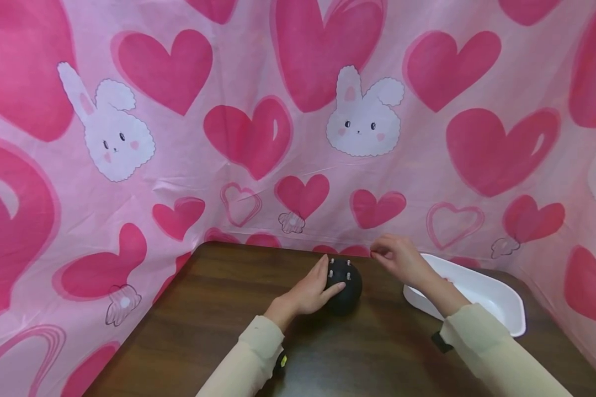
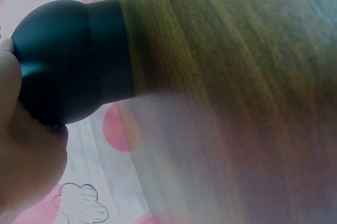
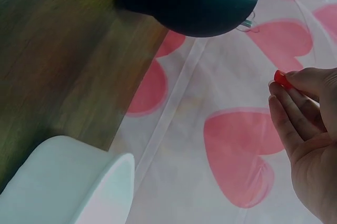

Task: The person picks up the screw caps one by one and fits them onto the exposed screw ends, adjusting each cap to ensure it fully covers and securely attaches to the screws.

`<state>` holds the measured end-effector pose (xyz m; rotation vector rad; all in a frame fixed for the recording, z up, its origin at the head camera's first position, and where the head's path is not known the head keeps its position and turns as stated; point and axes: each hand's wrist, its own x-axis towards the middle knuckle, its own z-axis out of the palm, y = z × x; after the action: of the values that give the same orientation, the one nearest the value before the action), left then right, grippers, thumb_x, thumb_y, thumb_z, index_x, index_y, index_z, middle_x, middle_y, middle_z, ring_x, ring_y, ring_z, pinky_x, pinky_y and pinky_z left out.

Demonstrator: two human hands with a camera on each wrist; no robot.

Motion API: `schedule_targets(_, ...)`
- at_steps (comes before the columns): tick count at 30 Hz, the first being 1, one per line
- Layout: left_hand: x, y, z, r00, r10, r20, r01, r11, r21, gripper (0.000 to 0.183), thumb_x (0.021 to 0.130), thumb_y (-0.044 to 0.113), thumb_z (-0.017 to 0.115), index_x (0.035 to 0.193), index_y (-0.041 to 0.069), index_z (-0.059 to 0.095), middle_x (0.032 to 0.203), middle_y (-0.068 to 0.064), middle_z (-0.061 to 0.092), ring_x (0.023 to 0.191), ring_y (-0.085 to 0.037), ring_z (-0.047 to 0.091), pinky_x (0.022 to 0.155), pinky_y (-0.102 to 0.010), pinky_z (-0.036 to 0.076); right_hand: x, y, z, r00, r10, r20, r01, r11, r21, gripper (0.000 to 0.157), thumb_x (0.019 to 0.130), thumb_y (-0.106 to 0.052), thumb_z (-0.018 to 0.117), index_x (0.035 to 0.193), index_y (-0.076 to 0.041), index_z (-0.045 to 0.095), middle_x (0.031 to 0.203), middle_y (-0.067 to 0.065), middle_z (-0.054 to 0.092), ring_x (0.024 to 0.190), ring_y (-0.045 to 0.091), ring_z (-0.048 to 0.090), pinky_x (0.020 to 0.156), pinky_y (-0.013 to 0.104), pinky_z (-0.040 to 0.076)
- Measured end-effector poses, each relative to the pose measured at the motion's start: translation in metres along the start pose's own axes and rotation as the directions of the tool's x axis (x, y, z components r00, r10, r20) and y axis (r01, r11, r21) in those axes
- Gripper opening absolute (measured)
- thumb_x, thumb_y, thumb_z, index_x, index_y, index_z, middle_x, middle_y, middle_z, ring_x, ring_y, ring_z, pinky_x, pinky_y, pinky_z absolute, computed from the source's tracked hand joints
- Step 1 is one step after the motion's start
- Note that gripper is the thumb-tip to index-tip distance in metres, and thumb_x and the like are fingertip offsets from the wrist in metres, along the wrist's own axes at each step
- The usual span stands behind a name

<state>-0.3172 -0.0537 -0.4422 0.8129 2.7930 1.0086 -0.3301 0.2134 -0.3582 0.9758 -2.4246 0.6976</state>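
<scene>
In the head view, my left hand grips the left side of a black round object, which sits on the brown tabletop low in the centre of the frame. Small metal pegs stand on its top. My right hand hovers right of it, fingertips pinched together. A white tray lies lower right, partly behind my right arm; a heart-and-rabbit cloth fills the upper frame.

In the left wrist view, the object is at upper left, its short collar meeting the tabletop, my thumb and fingers at the left edge; it is dim and blurred, so the exact grip is hard to read.

In the right wrist view, I pinch a small red piece at right, apart from the object at top; the tray is lower left.
</scene>
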Motion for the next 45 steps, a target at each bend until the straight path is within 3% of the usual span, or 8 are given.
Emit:
schedule_targets(21, 0.0, 0.001, -0.001, 1.0, 0.005, -0.003, -0.005, 1.0, -0.01, 0.094, 0.102, 0.059, 0.048, 0.165, 0.006, 0.003, 0.172, -0.013, 0.006, 0.158, -0.028, 0.014, 0.125, -0.047, 0.021, 0.014, -0.01, 0.008, 0.998, 0.054, 0.012, -0.054, 0.998, 0.021, 0.017, 0.086, -0.006, 0.081, 0.102, -0.01, 0.077, 0.094, 0.004, 0.074, 0.086, 0.019, 0.074, 0.081, 0.042, 0.062)
schedule_targets(38, 0.001, 0.001, 0.0, 1.0, 0.018, -0.024, -0.017, 0.999, 0.028, 0.094, 0.102, 0.058, 0.049, 0.164, 0.002, 0.005, 0.172, -0.014, 0.008, 0.157, -0.028, 0.015, 0.125, -0.046, 0.022, 0.023, -0.016, 0.018, 0.999, -0.035, -0.013, 0.036, 0.996, 0.081, 0.015, 0.084, -0.001, 0.082, 0.097, -0.007, 0.077, 0.091, 0.006, 0.075, 0.082, 0.021, 0.075, 0.079, 0.042, 0.063)
schedule_targets(45, 0.0, 0.003, 0.0, 0.999, 0.02, -0.032, -0.019, 0.999, 0.044, 0.092, 0.103, 0.055, 0.049, 0.163, -0.001, 0.007, 0.172, -0.014, 0.009, 0.157, -0.028, 0.015, 0.125, -0.045, 0.021, 0.025, -0.015, 0.025, 1.0, -0.027, -0.004, 0.027, 0.995, 0.1, 0.017, 0.085, -0.002, 0.082, 0.101, -0.007, 0.078, 0.094, 0.009, 0.076, 0.084, 0.022, 0.075, 0.08, 0.043, 0.062)
